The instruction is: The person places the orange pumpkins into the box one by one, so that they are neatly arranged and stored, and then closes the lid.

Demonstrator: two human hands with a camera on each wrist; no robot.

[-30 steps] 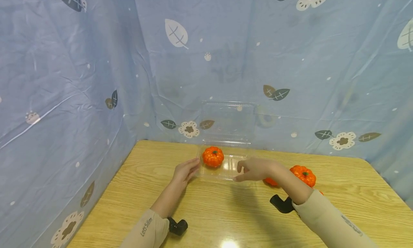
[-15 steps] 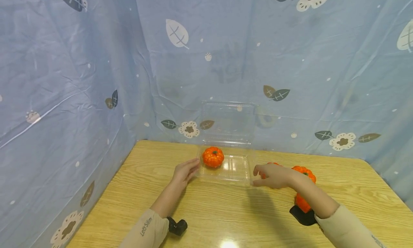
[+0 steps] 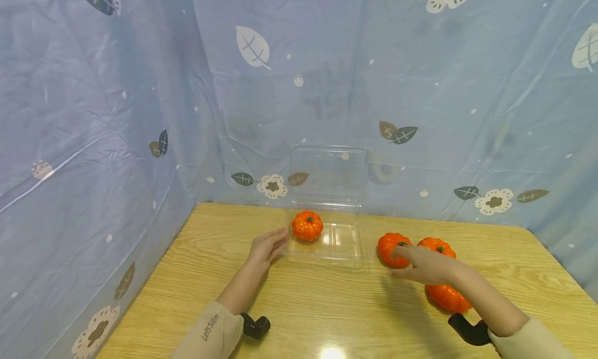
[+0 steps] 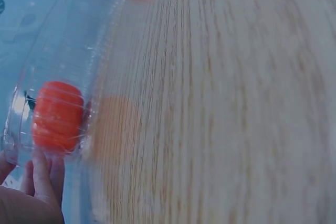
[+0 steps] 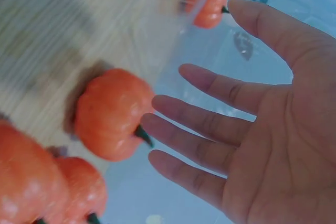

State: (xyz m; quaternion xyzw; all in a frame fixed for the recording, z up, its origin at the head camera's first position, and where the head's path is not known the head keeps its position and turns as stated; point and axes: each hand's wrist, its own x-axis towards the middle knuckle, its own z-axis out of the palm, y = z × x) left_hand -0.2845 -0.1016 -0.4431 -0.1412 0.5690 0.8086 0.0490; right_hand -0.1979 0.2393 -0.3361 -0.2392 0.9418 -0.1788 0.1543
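My left hand (image 3: 268,249) rests at the left end of a clear plastic box (image 3: 343,239), its fingers fairly straight and the tips against the outer wall. The box stands on the wood-grained table (image 3: 317,297) with its lid (image 3: 329,172) raised along the far side, in front of the blue patterned cloth (image 3: 336,79). One orange pumpkin (image 3: 307,225) sits inside, in the left part, close to my left fingertips, with the box wall between us. My right hand (image 3: 420,265) is to the right of the box, fingers and thumb spread apart, holding nothing. It is just beside a loose pumpkin (image 3: 389,242) that lies on the table right of the box; I cannot tell whether my fingertips touch it. Farther right are two more, a far-right pumpkin (image 3: 432,245) behind my hand and a near-right pumpkin (image 3: 444,298) partly hidden by my forearm.
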